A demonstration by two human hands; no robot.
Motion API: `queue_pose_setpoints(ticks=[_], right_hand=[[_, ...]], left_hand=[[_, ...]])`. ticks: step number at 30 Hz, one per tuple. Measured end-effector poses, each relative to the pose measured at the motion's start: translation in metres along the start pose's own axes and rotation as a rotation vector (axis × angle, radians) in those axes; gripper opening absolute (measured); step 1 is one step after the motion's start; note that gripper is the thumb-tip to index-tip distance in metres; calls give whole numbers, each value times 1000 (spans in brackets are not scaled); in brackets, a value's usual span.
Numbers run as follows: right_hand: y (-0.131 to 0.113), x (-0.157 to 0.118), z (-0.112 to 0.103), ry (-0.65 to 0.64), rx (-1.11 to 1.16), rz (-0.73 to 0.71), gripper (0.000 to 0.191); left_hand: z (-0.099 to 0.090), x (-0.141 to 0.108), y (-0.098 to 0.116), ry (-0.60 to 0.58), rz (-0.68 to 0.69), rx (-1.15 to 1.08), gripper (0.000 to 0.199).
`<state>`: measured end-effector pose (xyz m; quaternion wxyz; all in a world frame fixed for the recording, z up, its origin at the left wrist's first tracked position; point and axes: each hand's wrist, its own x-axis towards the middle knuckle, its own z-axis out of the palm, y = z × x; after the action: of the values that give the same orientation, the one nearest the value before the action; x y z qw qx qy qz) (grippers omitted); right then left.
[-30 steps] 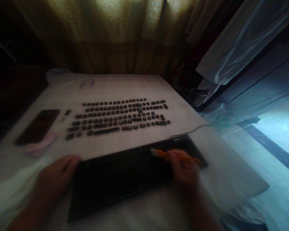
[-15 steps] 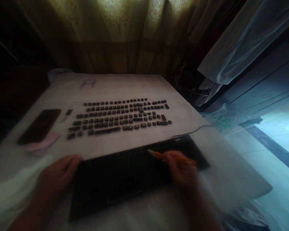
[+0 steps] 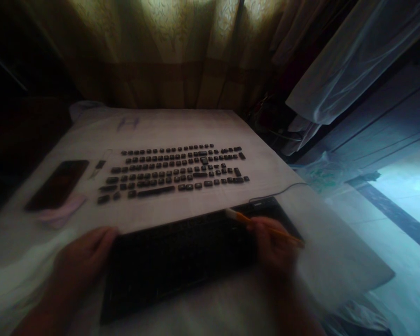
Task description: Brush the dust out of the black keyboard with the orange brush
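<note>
A black keyboard base (image 3: 182,256), its keycaps off, lies at a slant on the table in front of me. My left hand (image 3: 86,254) grips its left end, thumb at the upper left corner. In my right hand (image 3: 275,242) is a paintbrush (image 3: 243,217) with an orange handle and pale bristles, held pinched over the right part of the base. The bristle tip is by the base's far edge; whether it touches cannot be made out. Beyond the base, loose black keycaps (image 3: 157,191) lie in rows, much as on a keyboard.
On the left lie a dark phone (image 3: 58,184), a pink cloth (image 3: 63,211) and a small tool with a wire loop (image 3: 100,164). A cable (image 3: 283,190) runs from the base over the right edge of the table (image 3: 350,252). Curtains (image 3: 182,42) hang behind.
My right hand and the paintbrush have moved to the right along the keyboard base. My left hand and the base have stayed in place.
</note>
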<state>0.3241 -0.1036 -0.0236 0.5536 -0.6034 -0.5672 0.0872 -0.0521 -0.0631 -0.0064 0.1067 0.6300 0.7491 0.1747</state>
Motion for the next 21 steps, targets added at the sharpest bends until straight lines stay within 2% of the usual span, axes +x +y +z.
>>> queue_pose_setpoints(ticks=[3, 5, 15, 21], right_hand=[[-2, 2, 0, 88, -61, 42, 22], [-4, 3, 0, 97, -107, 62, 25], [2, 4, -4, 2, -221, -25, 32], [5, 5, 0, -14, -279, -8, 35]], left_hand=[[-2, -1, 0, -12, -1, -2, 45], [-2, -1, -1, -18, -11, 7, 45], [0, 2, -1, -11, -7, 8, 46], [2, 2, -6, 13, 9, -5, 41]])
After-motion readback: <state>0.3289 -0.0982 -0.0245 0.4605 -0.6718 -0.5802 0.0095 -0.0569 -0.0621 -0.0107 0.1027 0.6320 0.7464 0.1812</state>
